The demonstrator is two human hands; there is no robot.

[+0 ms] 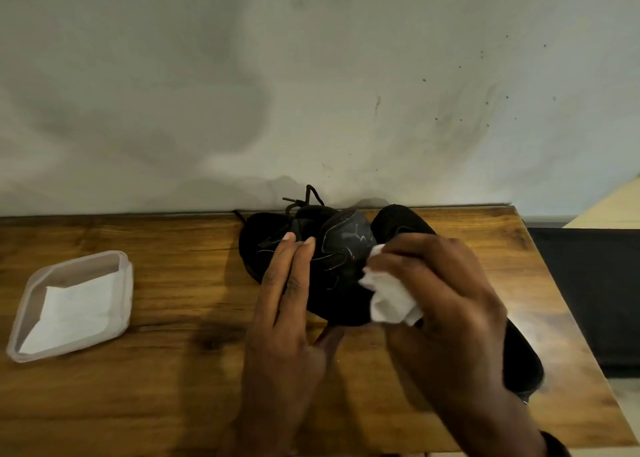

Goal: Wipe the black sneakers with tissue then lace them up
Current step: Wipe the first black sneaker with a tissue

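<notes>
On the wooden table [173, 370], in the head view, we rest our left hand [287, 304] on a black sneaker [343, 245], fingers [302, 259] straight and pressed together; at three o'clock our right hand [443, 293] pinches a crumpled tissue [388, 299] against its upper with curled fingers.

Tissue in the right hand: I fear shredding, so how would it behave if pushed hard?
Probably floppy: the tissue bunches in the right hand. Likely light, folding freely. It may tear on seams of the black sneaker.
</notes>
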